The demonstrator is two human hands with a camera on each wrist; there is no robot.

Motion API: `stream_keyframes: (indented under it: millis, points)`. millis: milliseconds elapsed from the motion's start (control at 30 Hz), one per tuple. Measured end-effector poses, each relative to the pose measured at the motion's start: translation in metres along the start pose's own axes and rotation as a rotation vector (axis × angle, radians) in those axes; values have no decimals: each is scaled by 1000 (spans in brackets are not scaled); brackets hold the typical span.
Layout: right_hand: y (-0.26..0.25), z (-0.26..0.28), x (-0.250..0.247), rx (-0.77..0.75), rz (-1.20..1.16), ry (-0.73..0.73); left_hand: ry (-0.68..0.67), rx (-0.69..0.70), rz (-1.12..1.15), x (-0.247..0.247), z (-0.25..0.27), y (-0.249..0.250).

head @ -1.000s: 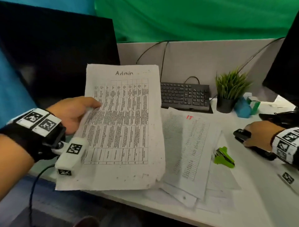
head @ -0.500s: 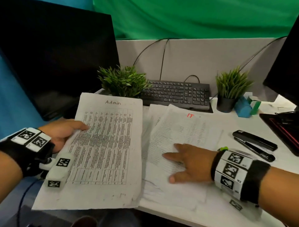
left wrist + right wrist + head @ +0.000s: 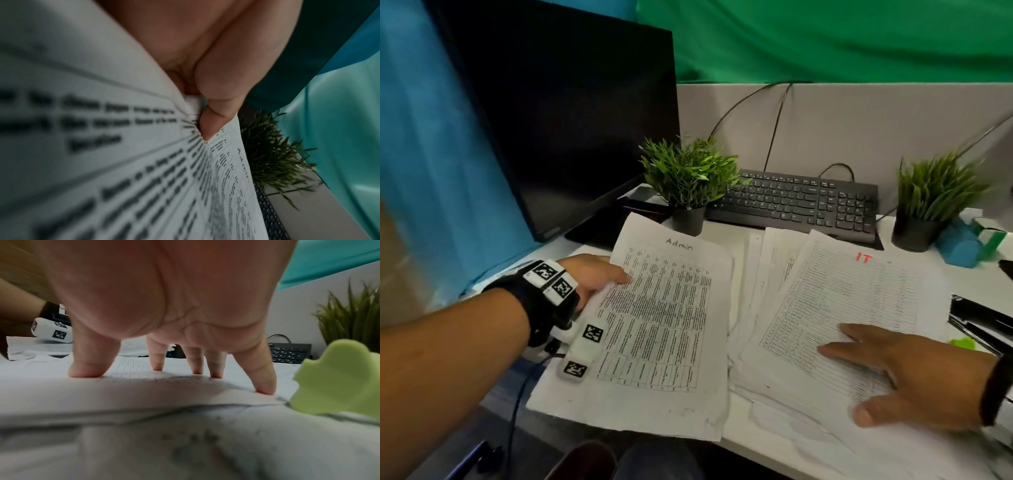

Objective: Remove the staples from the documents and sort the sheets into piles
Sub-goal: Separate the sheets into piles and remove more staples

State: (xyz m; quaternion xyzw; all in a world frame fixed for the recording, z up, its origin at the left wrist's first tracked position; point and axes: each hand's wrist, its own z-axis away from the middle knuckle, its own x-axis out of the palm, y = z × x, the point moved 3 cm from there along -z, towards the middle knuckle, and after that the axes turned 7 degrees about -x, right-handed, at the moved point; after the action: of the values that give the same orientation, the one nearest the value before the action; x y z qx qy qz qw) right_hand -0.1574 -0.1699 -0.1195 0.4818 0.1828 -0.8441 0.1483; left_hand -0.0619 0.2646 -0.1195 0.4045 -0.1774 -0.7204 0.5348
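White desk (image 3: 962, 281): two groups of sheets are shown. The loose IT pile (image 3: 859, 308), near the front right edge, is pressed flat by the spread fingers of the right hand (image 3: 914, 373). The Admin sheet (image 3: 664, 329), overhanging the front left edge, is pinched by the left hand (image 3: 592, 277). Sorting is judged unfinished. A monitor (image 3: 558, 120), keyboard (image 3: 798, 202), stapler (image 3: 983, 325) and green staple remover (image 3: 337, 379) are also seen.

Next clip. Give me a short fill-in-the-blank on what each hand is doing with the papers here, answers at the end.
1. The left hand grips the sheet headed ____.
2. The right hand presses spread fingers on the sheet marked ____ in red.
3. The lime-green staple remover lies beside the ____ hand.

Answers: Admin; IT; right
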Motion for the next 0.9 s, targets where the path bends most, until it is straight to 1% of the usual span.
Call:
stream_keyframes:
  millis: [100,200,300,333,433,467,500,533,567,600,633,667,767,900]
  points:
    - [0,1,-1,-17,-23,-9,119,76,-188,1,-5,14]
    - [4,0,0,-34,-35,-2,191,148,-383,4,-8,30]
    - [8,-2,2,-30,-34,-2,294,214,-558,3,-14,45]
    - [9,-3,2,-27,-35,-3,340,213,-604,4,-9,50]
    - [11,-5,3,-32,-32,-3,553,250,-817,9,7,66]
    - [11,-5,3,-34,-29,-3,562,276,-882,15,17,67]
    - [12,-6,3,-40,-24,-2,513,311,-958,22,25,66]
    - [12,-6,3,-44,-21,-1,399,323,-1045,33,34,62]
    - [13,-6,3,-46,-18,0,261,318,-1114,45,44,54]
    - [13,-6,3,-47,-15,-3,134,279,-1165,55,52,44]
    - [13,-6,2,-49,-18,-12,52,252,-1201,63,56,35]
    - [13,-6,1,-46,-25,-24,20,239,-1231,68,59,27]
    - [8,-4,-1,-34,-47,-37,43,257,-1256,70,59,20]
    - [-5,-4,-6,-21,-23,-14,26,223,-1236,56,56,18]
